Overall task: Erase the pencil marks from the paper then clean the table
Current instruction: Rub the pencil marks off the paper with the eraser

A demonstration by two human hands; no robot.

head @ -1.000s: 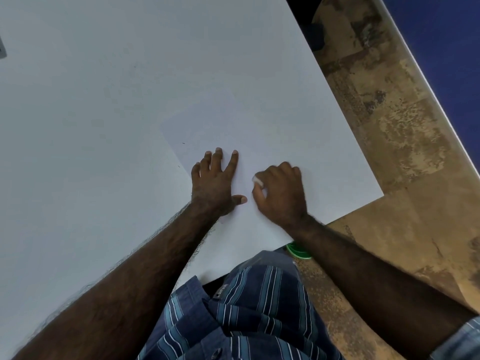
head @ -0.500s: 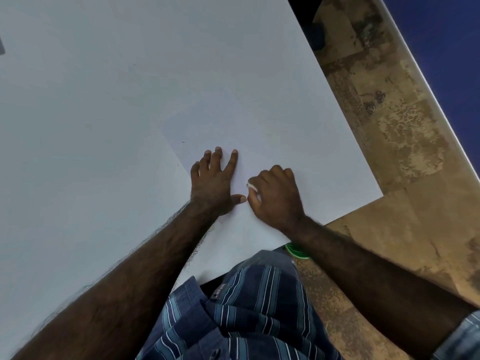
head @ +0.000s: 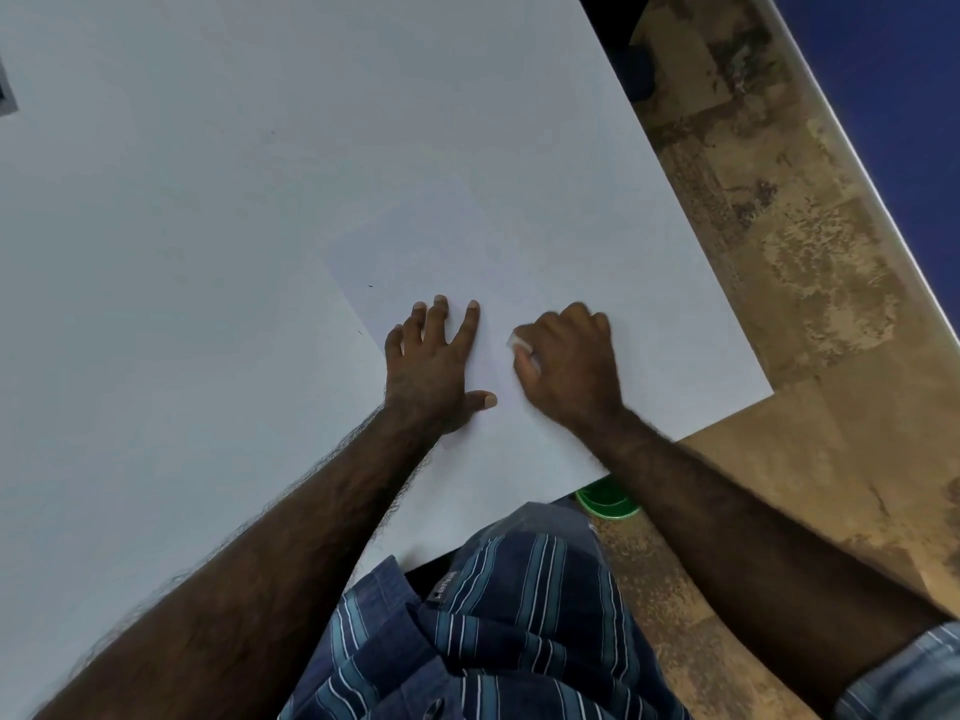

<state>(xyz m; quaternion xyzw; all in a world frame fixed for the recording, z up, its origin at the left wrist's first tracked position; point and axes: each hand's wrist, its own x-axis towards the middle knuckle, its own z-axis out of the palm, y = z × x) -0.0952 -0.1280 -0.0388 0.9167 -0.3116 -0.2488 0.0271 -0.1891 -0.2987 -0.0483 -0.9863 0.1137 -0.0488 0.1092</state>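
The paper (head: 457,262) lies flat on the white tabletop (head: 156,252) near its front edge; the left hand (head: 434,366) presses it down, fingers straight and spread; the right hand (head: 569,366) — fingers curled — pinches a white eraser (head: 521,341) against the sheet.

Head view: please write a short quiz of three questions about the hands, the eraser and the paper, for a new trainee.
1. True or false: the left hand lies flat on the paper with its fingers spread.
2. Which hand holds the white eraser? A) left hand B) right hand C) neither
3. Fill in: under the table edge, near the right forearm, a ____ round object shows.

Key
1. True.
2. B: the right hand's fingers are curled round the eraser, which touches the paper.
3. Green.
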